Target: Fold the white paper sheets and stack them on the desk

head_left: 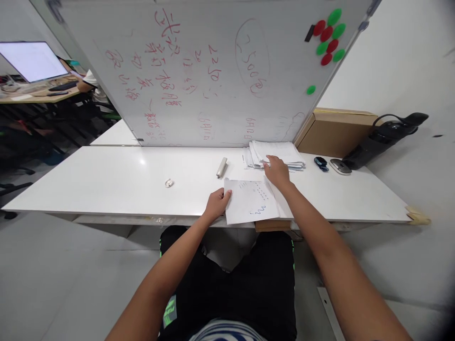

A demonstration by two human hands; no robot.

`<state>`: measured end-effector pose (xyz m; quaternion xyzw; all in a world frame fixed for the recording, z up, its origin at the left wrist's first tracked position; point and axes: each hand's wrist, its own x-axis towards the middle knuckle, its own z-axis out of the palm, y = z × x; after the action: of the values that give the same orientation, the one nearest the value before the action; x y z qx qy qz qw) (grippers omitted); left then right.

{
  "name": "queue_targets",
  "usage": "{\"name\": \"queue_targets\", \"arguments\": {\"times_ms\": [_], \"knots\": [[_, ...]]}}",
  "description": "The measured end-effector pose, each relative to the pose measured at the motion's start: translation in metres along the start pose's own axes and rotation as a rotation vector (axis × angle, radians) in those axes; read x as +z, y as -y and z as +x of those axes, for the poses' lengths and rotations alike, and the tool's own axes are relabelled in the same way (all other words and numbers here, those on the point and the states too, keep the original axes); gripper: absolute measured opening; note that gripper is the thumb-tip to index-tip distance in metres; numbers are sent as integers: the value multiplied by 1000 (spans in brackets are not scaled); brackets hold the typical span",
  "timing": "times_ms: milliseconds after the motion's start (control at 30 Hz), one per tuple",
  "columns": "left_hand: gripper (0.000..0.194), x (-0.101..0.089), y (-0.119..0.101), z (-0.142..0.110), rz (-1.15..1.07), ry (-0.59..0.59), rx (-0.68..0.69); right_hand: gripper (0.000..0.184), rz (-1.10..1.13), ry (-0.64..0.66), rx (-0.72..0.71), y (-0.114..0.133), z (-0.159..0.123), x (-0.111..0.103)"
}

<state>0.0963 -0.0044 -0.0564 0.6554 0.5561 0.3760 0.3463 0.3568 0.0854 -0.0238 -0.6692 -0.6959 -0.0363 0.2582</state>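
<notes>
A sheet of white paper (250, 201) with blue marks lies at the near edge of the white table (106, 180). My left hand (217, 203) rests on the sheet's left edge, fingers curled over it and pinning it. My right hand (276, 171) reaches forward to a stack of papers (280, 152) at the foot of the whiteboard; its fingers lie on the stack's near edge, and whether they grip a sheet is unclear. A small silver stapler-like object (222, 167) lies just left of the stack.
A whiteboard (213, 71) with red writing and coloured magnets (329, 35) stands on the table. A cardboard box (334, 132), black device (384, 137), mouse (340, 166) and small dark object (321, 163) sit right. A small white item (169, 183) lies left. A monitor (31, 59) stands far left.
</notes>
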Motion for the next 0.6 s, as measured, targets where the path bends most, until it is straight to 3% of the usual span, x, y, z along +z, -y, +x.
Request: {"name": "queue_targets", "arguments": {"times_ms": [200,467,600], "knots": [[40,1,0,1,32,-12,16,40,-97,114,109,-11,27,24],[40,1,1,1,17,-9,4,34,-82,28,139,1,27,39],[41,0,0,1,13,-12,-1,34,28,-13,164,2,27,40]]}}
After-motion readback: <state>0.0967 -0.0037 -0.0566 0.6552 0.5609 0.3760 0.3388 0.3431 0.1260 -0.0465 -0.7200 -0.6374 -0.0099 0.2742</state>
